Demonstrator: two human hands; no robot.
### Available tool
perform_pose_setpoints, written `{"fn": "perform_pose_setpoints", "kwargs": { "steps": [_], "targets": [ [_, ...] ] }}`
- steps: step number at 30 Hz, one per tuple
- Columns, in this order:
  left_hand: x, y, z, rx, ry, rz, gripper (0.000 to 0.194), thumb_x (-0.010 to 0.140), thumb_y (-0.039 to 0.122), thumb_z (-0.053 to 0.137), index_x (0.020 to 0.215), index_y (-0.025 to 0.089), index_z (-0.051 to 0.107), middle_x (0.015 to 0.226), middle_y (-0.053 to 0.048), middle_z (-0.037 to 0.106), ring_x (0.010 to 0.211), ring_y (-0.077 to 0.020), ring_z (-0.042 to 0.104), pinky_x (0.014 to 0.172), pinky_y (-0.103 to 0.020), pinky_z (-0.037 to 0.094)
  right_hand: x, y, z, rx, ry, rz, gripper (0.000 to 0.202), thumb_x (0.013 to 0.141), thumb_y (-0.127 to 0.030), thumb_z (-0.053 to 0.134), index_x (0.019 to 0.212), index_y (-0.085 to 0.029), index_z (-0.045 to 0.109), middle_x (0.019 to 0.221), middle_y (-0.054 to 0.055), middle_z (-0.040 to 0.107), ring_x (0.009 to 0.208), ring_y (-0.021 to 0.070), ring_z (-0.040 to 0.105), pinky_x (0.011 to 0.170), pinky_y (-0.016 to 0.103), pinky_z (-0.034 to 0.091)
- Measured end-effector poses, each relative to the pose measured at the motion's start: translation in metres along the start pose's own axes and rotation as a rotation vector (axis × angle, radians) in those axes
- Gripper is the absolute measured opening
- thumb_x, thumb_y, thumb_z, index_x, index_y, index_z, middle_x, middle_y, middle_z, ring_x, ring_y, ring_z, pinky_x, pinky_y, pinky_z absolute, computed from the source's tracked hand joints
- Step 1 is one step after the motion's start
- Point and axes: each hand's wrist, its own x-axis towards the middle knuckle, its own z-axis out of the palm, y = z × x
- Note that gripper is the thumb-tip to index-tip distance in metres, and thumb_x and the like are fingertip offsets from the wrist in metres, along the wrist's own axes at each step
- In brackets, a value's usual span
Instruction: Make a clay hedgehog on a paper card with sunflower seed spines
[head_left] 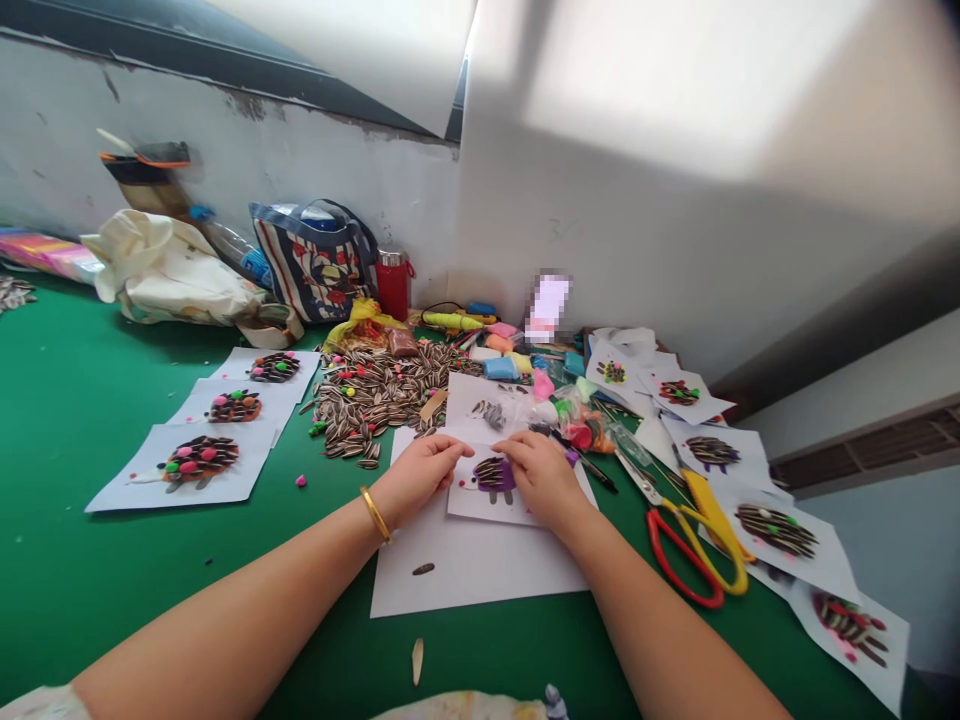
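Observation:
A white card (480, 508) lies on larger white paper (480, 570) in front of me, bearing a purple hedgehog shape (493, 474) covered with striped sunflower seeds. My left hand (424, 475) is at the card's left edge, thumb and fingertips close together; whether a small thing is between them is too small to tell. Over the hedgehog's right side rests my right hand (544, 480), its fingers bent down and its fingertips partly hidden. A single seed (424, 569) lies on the paper below my left hand.
Loose seeds (382, 395) are heaped behind my left hand. Finished hedgehog cards lie at left (187, 465) and right (787, 535). Scissors (675, 530) lie right of my right hand. Clay pieces, a phone (547, 308), a red bottle (392, 285) and bags (315, 262) stand near the wall.

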Motion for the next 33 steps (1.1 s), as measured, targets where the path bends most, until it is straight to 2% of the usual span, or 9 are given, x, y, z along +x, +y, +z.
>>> {"fn": "perform_pose_setpoints", "kwargs": {
  "steps": [6,13,33],
  "targets": [
    [0.0005,0.0,0.0,-0.028,-0.007,-0.009,0.034,0.078,0.043,0.059,0.091,0.013,0.066,0.054,0.005,0.045,0.049,-0.0091,0.037,0.047,-0.021,0.025,-0.001,0.0032,0.0013,0.011,0.045,-0.021,0.035,0.088,-0.009,0.051,0.111,-0.027,0.072,0.1,0.006,0.068,0.093,0.0206,0.06,0.083,0.034,0.044],
    [-0.0013,0.0031,0.0,-0.069,-0.002,-0.018,0.032,0.077,0.041,0.059,0.089,0.013,0.066,0.056,0.005,0.044,0.05,-0.0085,0.038,0.047,-0.021,0.025,0.0007,0.0022,0.0028,0.058,0.039,0.025,0.022,0.089,-0.013,0.058,0.099,-0.024,0.073,0.097,0.003,0.073,0.092,0.02,0.063,0.085,0.034,0.045],
    [-0.0044,0.0068,0.0004,-0.09,0.007,-0.047,0.032,0.076,0.042,0.061,0.089,0.013,0.066,0.057,0.005,0.045,0.049,-0.0083,0.039,0.047,-0.021,0.023,0.0032,-0.0042,0.0037,0.077,0.015,0.051,0.017,0.087,-0.01,0.056,0.09,-0.021,0.069,0.091,0.004,0.07,0.089,0.0193,0.061,0.082,0.032,0.043]
  ]
}}
